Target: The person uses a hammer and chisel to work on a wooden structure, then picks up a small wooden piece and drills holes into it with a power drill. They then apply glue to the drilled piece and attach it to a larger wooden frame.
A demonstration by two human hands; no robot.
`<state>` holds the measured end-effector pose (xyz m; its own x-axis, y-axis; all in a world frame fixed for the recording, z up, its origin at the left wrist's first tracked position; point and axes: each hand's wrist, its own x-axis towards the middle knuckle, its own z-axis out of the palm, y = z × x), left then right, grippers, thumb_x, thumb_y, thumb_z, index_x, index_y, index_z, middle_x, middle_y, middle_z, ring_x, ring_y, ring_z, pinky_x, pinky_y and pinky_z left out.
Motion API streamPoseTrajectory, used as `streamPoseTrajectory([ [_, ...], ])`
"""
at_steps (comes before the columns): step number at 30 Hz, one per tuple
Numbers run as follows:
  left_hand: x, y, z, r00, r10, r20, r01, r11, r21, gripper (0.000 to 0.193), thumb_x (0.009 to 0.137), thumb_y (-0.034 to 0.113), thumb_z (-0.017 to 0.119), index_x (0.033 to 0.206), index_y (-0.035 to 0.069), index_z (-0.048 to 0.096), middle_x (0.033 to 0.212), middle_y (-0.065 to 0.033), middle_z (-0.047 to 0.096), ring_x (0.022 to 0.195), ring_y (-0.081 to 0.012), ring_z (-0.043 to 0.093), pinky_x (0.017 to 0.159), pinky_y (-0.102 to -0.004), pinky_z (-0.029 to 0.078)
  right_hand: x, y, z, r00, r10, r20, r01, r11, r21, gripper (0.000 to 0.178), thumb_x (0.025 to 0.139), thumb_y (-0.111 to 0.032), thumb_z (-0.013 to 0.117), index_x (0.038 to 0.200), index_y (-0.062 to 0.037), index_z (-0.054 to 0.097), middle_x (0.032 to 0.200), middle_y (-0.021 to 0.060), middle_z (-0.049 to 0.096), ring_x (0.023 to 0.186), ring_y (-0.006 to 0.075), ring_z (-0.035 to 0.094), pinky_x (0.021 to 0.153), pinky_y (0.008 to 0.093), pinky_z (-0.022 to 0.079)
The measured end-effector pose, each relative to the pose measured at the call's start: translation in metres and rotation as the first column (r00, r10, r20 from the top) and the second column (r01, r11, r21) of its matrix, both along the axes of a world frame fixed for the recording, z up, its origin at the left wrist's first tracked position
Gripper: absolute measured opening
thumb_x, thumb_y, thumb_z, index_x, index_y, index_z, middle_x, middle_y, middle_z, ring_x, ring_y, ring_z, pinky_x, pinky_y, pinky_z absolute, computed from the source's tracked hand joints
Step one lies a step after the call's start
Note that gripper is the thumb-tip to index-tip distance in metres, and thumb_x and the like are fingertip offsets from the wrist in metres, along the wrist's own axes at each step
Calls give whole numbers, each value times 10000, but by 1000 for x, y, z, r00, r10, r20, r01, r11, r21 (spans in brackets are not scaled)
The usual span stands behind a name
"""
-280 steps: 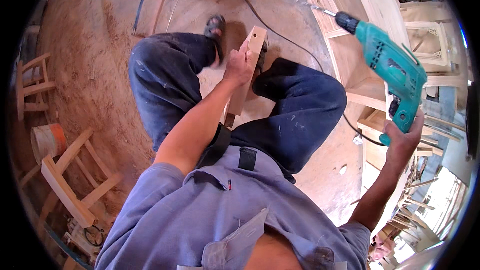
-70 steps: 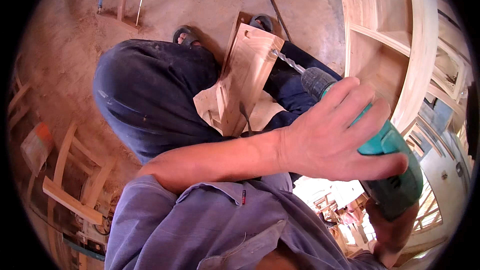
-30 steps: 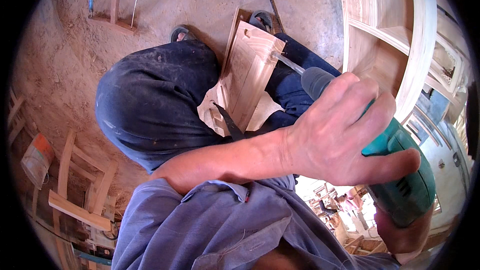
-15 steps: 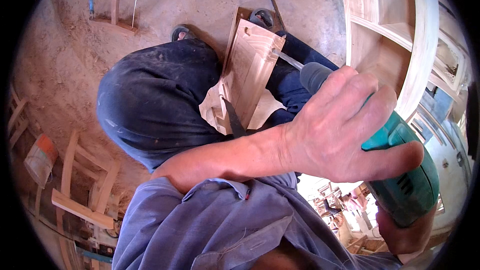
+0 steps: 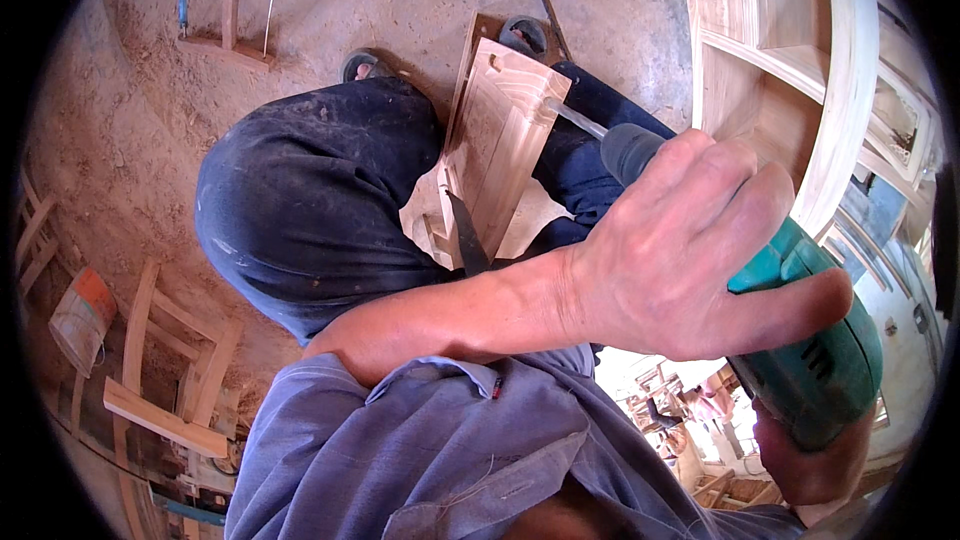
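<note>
In the head view, the green drill point(image 5: 830, 380) is grasped by the left hand point(image 5: 690, 250), while the hold of the right hand point(image 5: 812, 465) cannot be told, and the bit point(image 5: 578, 120), its tip at the wooden panel point(image 5: 500, 130) between the legs point(image 5: 300, 200), is best driven straight under even pressure.

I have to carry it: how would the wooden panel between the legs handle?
The wooden panel looks stiff, with straight edges. Its bare, matte surface probably grips rather than slips. Being long and narrow, it might swing if pushed near one end.
</note>
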<state>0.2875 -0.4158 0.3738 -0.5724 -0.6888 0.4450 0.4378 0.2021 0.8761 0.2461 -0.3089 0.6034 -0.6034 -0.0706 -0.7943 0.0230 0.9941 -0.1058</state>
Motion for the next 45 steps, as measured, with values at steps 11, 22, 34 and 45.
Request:
streamPoseTrajectory([
  [11, -3, 0, -5, 995, 89, -39, -88, 996, 13, 393, 702, 224, 701, 1093, 224, 657, 905, -127, 561, 797, -268, 553, 600, -347, 441, -5, -26, -12, 999, 20, 25, -20, 1000, 4, 964, 677, -5, 686, 1550, -90, 286, 1457, 181, 497, 1343, 351, 528, 1117, 477, 449],
  [22, -1, -6, -10, 998, -62, -20, 61, 996, -63, 404, 772, 219, 628, 1174, 184, 646, 901, -150, 569, 805, -277, 544, 643, -375, 451, 14, -48, -25, 913, 394, -107, -380, 916, 132, 874, 736, 7, 706, 1526, -102, 349, 1406, 164, 565, 1310, 341, 563, 1103, 446, 469],
  [34, -3, -12, -13, 998, -67, 13, 68, 991, -116, 401, 757, 218, 647, 1155, 163, 658, 875, -116, 544, 782, -241, 521, 617, -347, 437, 2, -3, -22, 949, 278, -148, -257, 956, 143, 918, 724, 5, 756, 1527, -126, 333, 1451, 152, 523, 1352, 339, 521, 1127, 455, 447],
  [45, -4, -10, -21, 998, -63, 28, 67, 985, -161, 371, 755, 217, 653, 1123, 172, 665, 851, -95, 522, 764, -225, 513, 615, -331, 421, 4, 2, -34, 978, 136, -159, -128, 990, 62, 952, 723, 25, 751, 1542, -120, 287, 1473, 152, 494, 1376, 336, 496, 1138, 452, 437],
])
